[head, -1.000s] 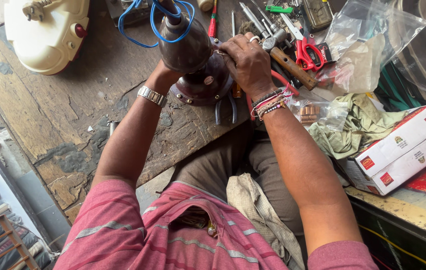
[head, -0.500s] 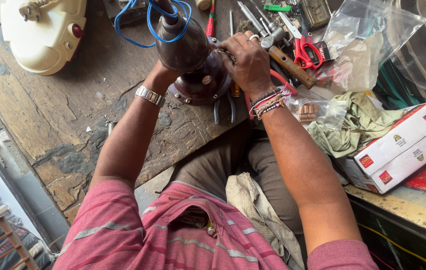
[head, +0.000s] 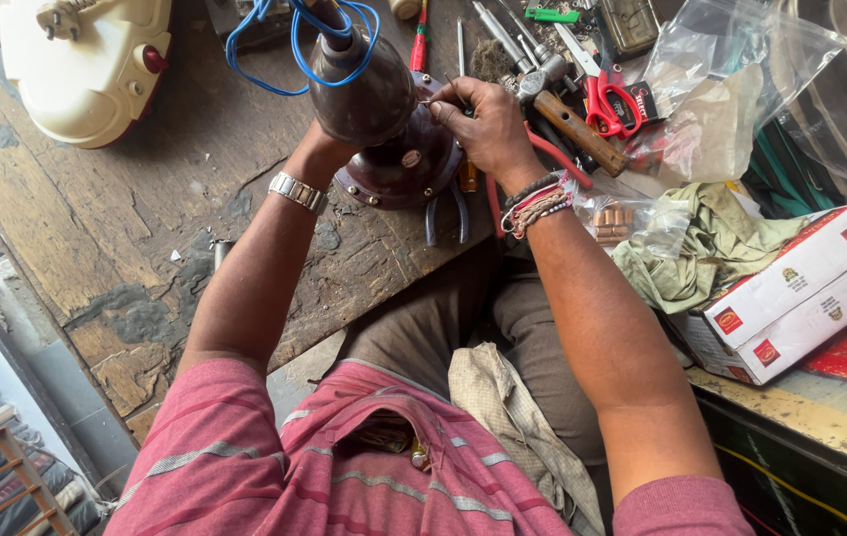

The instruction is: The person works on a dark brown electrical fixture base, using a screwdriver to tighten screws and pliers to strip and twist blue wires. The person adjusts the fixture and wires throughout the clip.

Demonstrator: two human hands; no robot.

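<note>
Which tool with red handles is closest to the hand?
The pliers, their thin red handles passing right under the right hand. The red scissors lie farther off.

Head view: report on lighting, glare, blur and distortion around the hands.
Head view: soft, even daylight with faint shadows; a bright sheen on the brown motor housing and glare on the plastic bag; right hand and left hand sharp; wide-angle bending at the edges.

Short sleeves on this worker: a pink shirt with thin grey stripes, open collar at the chest. Grey-brown trousers below. The left hand [head: 319,149] has a silver metal watch band at its wrist; the right hand [head: 483,124] shows a stack of red, white and beaded thread bracelets at its wrist.
</note>
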